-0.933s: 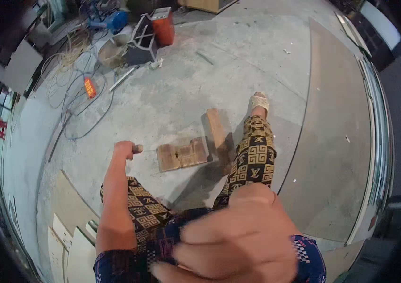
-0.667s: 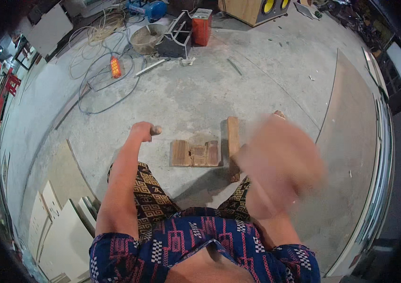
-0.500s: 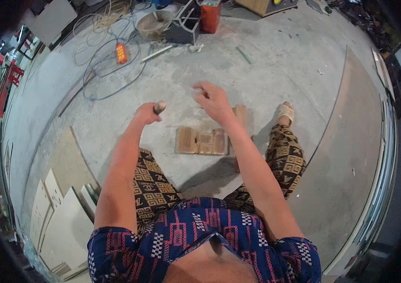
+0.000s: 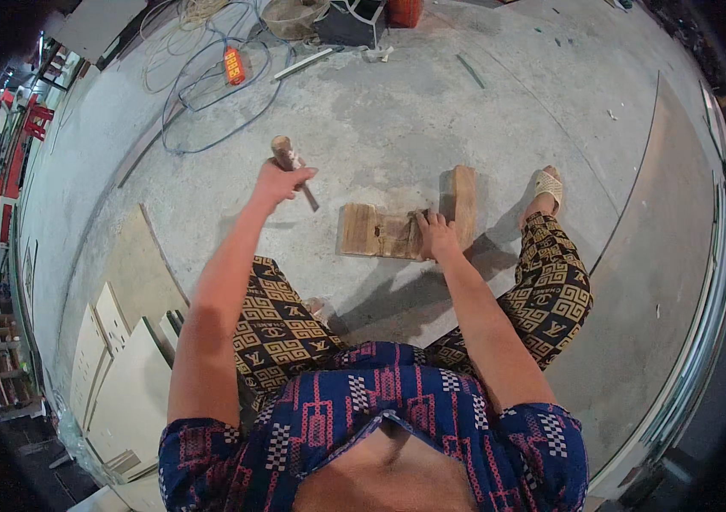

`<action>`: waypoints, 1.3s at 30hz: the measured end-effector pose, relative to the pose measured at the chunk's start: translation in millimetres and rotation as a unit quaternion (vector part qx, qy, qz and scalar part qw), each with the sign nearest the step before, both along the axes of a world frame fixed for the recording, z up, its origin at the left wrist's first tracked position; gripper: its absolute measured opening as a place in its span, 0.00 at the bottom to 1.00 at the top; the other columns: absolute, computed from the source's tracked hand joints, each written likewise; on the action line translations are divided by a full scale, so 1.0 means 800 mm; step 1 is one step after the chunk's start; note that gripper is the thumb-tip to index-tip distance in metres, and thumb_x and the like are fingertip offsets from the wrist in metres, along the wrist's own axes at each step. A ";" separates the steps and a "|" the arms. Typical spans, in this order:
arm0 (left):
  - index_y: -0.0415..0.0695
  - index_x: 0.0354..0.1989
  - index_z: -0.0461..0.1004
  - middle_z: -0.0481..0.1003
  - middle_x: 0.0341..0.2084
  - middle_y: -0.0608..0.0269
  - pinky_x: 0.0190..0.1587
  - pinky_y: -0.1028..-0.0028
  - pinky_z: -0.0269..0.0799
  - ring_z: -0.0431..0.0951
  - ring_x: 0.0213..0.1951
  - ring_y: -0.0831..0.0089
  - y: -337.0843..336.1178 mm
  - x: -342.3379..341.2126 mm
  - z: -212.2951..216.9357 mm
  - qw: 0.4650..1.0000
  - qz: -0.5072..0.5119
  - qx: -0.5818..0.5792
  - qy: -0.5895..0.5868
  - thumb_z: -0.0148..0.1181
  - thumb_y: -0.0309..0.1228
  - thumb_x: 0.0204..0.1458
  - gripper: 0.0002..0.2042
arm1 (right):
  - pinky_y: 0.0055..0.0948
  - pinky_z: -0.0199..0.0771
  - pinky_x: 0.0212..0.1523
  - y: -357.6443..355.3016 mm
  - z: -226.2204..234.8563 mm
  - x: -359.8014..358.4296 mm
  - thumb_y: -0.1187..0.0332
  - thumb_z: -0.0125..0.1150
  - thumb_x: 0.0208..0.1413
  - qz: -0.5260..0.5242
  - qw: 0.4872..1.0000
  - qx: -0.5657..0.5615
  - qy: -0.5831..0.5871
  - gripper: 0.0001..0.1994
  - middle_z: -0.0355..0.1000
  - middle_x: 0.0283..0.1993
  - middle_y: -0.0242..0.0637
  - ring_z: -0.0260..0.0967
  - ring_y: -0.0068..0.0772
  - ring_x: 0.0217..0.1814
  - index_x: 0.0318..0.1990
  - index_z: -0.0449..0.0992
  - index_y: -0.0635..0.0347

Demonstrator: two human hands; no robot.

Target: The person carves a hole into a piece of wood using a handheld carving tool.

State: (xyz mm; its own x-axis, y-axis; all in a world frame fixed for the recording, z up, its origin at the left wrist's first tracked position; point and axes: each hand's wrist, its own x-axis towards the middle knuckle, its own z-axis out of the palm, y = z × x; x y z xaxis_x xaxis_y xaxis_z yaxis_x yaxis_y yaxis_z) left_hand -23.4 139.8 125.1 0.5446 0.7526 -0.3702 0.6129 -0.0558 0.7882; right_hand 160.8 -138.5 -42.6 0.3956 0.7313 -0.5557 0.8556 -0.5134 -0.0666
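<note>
My left hand [image 4: 275, 186] is wrapped round a chisel [image 4: 310, 199], raised above the floor. Its wooden handle end points away from me and its blade slants down to the right. Bent over the right end of a notched wooden block [image 4: 358, 229], my right hand [image 4: 438, 236] grips it from above. That block lies flat on the concrete between my feet, with recesses cut in its middle. Close beside the right hand stands a longer, plain wooden block [image 4: 462, 200]. The fingertips of the right hand are partly hidden.
Beyond lie a blue cable [image 4: 201, 147], an orange power strip [image 4: 234, 66] and a pale strip [image 4: 304, 65]. A grey toolbox [image 4: 351, 22] stands at the back. Pale boards [image 4: 128, 380] lean at the left; a large sheet [image 4: 644, 282] lies at the right.
My right hand has come down from the air onto the notched block. The left hand has tilted the chisel, so its blade now shows. My view has shifted slightly.
</note>
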 end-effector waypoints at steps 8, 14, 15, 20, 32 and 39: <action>0.45 0.34 0.72 0.73 0.25 0.69 0.23 0.79 0.68 0.72 0.25 0.81 -0.089 0.025 -0.077 0.995 -0.056 -0.023 -0.073 0.70 0.35 0.39 0.16 | 0.42 0.65 0.54 0.014 0.002 -0.003 0.53 0.70 0.38 -0.032 0.998 -0.029 0.038 0.53 0.39 0.69 0.46 0.55 0.47 0.63 0.68 0.38 0.50; 0.44 0.36 0.71 0.73 0.25 0.69 0.25 0.79 0.68 0.71 0.25 0.80 -0.116 0.023 -0.085 0.992 -0.026 -0.089 -0.092 0.68 0.30 0.41 0.15 | 0.34 0.67 0.51 0.009 0.005 -0.032 0.56 0.68 0.43 0.011 0.990 -0.135 0.037 0.48 0.57 0.60 0.46 0.63 0.40 0.57 0.67 0.41 0.56; 0.45 0.36 0.71 0.72 0.25 0.69 0.25 0.78 0.68 0.71 0.25 0.80 -0.119 0.024 -0.080 0.992 -0.029 -0.096 -0.082 0.69 0.29 0.40 0.15 | 0.32 0.68 0.50 0.007 0.015 -0.037 0.57 0.67 0.44 -0.002 0.982 -0.168 0.087 0.45 0.61 0.57 0.46 0.65 0.39 0.55 0.66 0.45 0.58; 0.41 0.36 0.73 0.74 0.30 0.63 0.36 0.72 0.72 0.73 0.32 0.75 -0.137 0.025 -0.099 0.989 -0.033 -0.122 -0.082 0.71 0.29 0.35 0.18 | 0.35 0.71 0.45 -0.014 -0.065 -0.061 0.60 0.60 0.50 0.040 0.992 -0.089 0.077 0.30 0.71 0.44 0.46 0.70 0.43 0.49 0.57 0.56 0.63; 0.41 0.34 0.73 0.75 0.30 0.64 0.38 0.73 0.71 0.75 0.33 0.75 -0.178 0.029 -0.110 0.981 -0.074 -0.115 -0.136 0.70 0.29 0.34 0.17 | 0.41 0.70 0.49 -0.089 0.021 -0.017 0.62 0.66 0.44 -0.383 0.918 0.101 0.030 0.31 0.67 0.47 0.50 0.67 0.51 0.51 0.53 0.58 0.63; 0.41 0.34 0.73 0.75 0.29 0.65 0.37 0.73 0.71 0.74 0.32 0.76 -0.187 0.027 -0.106 0.976 -0.096 -0.110 -0.164 0.68 0.27 0.35 0.15 | 0.41 0.67 0.54 -0.118 -0.016 -0.009 0.64 0.65 0.44 -0.483 0.868 0.085 0.071 0.31 0.60 0.53 0.53 0.62 0.53 0.56 0.53 0.56 0.63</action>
